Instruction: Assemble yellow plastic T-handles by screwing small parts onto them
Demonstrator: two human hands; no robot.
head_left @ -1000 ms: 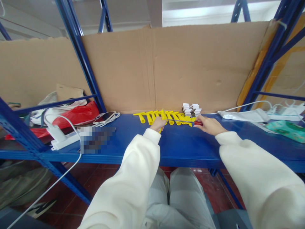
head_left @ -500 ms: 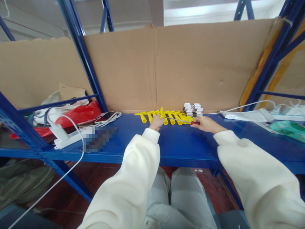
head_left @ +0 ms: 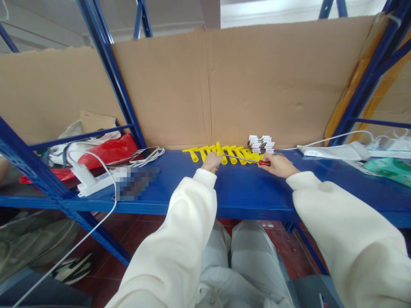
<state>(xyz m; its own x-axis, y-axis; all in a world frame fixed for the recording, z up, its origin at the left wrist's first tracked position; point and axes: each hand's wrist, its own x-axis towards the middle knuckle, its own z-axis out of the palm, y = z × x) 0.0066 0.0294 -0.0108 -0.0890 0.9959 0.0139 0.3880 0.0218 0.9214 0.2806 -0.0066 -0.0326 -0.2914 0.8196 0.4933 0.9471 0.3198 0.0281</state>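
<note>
My left hand is closed around a yellow T-shaped plastic piece, held upright above the blue shelf. In my right hand is a screwdriver with a red handle, its long metal shaft pointing left. The shaft's tip reaches the yellow piece by my left fingers; the exact contact is too small to make out. Several more yellow T-shaped pieces lie in a row behind and beside my hands. Next to the row's right end stands a stack of white and dark small parts.
A cardboard panel closes off the back. To the left are a white power strip, a red bag and a white cable. On the right lie a white packet and a green packet. A blue post rises left.
The view has shifted slightly. My hands keep nearly the same place, the left still on the yellow piece and the right still on the screwdriver.
</note>
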